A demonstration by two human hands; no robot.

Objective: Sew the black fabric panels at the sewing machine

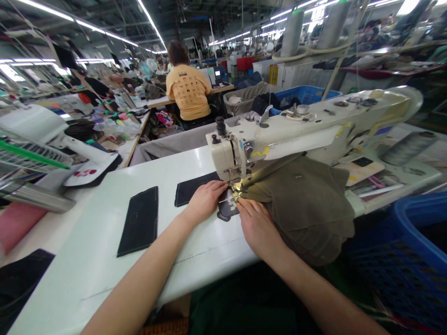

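My left hand (206,199) lies nearly flat beside the needle area of a white sewing machine (223,156), fingers stretched toward the presser foot (236,188). Its fingertips reach the metal plate (227,208), and its thumb is hidden. On the right of the foot, my right hand (257,224) has its fingers pressed together at the edge of an olive-brown cloth (303,204). That cloth bunches under the machine arm and drapes over the table's front edge. A dark fabric piece (186,190) sits just behind my left hand; another dark piece (139,221) lies farther left.
The white tabletop (195,260) carries a printed ruler line. A blue basket (405,246) stands low at right. Thread cone (408,148) and small items rest right of the machine. A white lamp-like device (35,125) is at left. A person in a yellow shirt (188,90) sits ahead.
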